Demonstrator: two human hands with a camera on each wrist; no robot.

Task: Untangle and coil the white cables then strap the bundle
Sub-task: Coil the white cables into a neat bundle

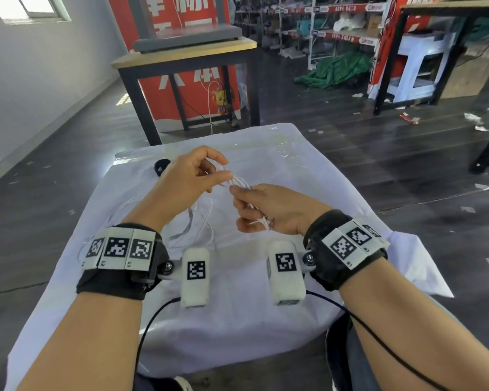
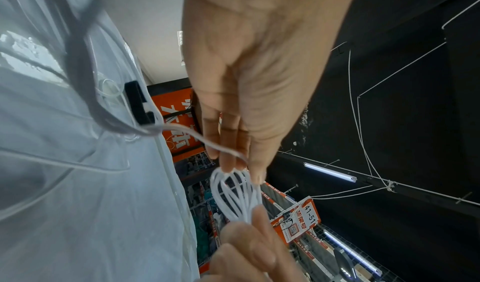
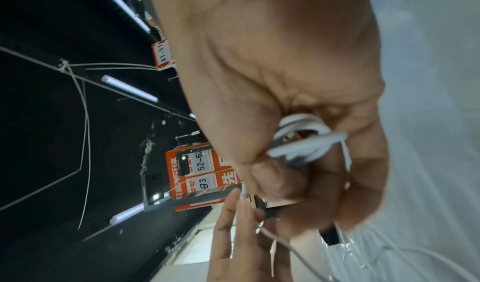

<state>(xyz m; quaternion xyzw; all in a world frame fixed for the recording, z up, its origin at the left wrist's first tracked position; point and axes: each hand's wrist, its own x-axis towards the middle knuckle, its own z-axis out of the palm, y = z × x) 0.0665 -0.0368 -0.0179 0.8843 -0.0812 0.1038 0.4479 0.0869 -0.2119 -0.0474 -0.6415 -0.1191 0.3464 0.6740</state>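
Above the middle of the cloth-covered table (image 1: 308, 170), the white cable bundle (image 1: 239, 183) was held up between the two hands, several loops already gathered into a narrow hank. The hank was clamped in the curled fingers and thumb of the right hand (image 1: 268, 210), its folded end seen poking out of the fist in the right wrist view (image 3: 303, 140). The looped top was pinched by the fingertips of the left hand (image 2: 233, 164), and a free strand (image 2: 189, 137) was seen running from that pinch down to the slack cable (image 1: 201, 221) lying loose on the cloth. Coiling was judged to be under way but unfinished, since much cable was left trailing. For the step to be done well, each new turn would best be laid to the same length as the loops already held, the strand being fed through the left fingertips without twist while the right grip was kept firm so the hank would not spring apart. Snags in the slack should be watched for before more was drawn up. A black strap (image 1: 161, 166) was seen lying on the cloth just beyond the left hand, within reach for binding once the tail was taken in.
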